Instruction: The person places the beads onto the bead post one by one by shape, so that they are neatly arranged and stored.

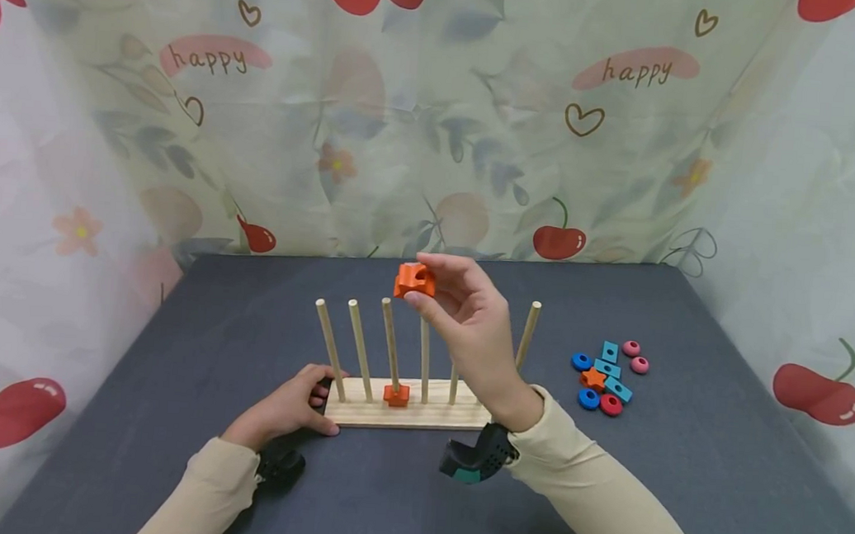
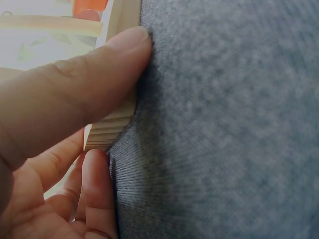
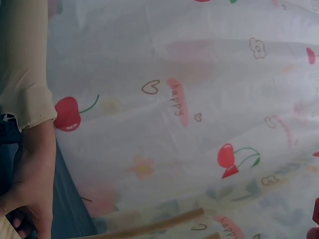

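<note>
My left hand (image 1: 287, 406) grips the left end of a pale wooden peg board (image 1: 365, 416). In the left wrist view its thumb (image 2: 119, 50) lies along the board's front edge, with the fingers curled at the end face. Several upright pegs rise from the board. An orange star bead (image 1: 396, 396) sits low on the third peg from the left. Above the board, my right hand (image 1: 479, 316) pinches another orange star bead (image 1: 413, 280) between thumb and fingertips, near the tops of the third and fourth pegs. The right hand partly hides the pegs on that side.
To the right of the board lies a loose group of beads: blue rings (image 1: 588, 399), teal rectangles (image 1: 610, 352), an orange star (image 1: 592, 379), a red ring (image 1: 611, 405) and pink rings (image 1: 640, 365). A printed curtain (image 1: 437, 135) stands behind the dark tabletop (image 1: 396, 505).
</note>
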A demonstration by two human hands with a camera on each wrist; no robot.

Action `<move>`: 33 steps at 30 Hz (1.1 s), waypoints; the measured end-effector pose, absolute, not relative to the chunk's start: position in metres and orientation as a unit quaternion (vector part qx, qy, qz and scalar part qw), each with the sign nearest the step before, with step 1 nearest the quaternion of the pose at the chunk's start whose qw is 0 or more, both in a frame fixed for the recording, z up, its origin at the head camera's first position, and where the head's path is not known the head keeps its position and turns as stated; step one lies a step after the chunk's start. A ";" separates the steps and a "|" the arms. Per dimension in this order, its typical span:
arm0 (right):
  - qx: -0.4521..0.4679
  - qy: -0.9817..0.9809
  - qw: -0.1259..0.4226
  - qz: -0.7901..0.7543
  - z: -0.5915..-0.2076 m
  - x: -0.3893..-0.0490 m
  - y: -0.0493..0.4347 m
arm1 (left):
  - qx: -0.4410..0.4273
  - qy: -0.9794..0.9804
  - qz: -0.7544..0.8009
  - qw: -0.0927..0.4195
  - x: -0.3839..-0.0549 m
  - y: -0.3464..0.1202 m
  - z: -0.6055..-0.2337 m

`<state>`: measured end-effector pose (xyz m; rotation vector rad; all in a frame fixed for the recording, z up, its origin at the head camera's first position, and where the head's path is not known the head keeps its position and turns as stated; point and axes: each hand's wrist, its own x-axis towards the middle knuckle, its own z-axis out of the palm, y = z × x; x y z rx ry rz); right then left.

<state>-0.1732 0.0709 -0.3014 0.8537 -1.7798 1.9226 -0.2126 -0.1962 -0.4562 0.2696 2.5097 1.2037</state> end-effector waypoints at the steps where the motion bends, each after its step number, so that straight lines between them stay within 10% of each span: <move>1: 0.306 -0.635 0.191 0.683 -0.304 -0.174 0.068 | 0.095 0.885 0.423 0.171 -0.213 -0.196 -0.456; 33: 0.284 -0.663 0.228 0.654 -0.352 -0.199 0.036 | 0.093 0.881 0.429 0.174 -0.210 -0.196 -0.452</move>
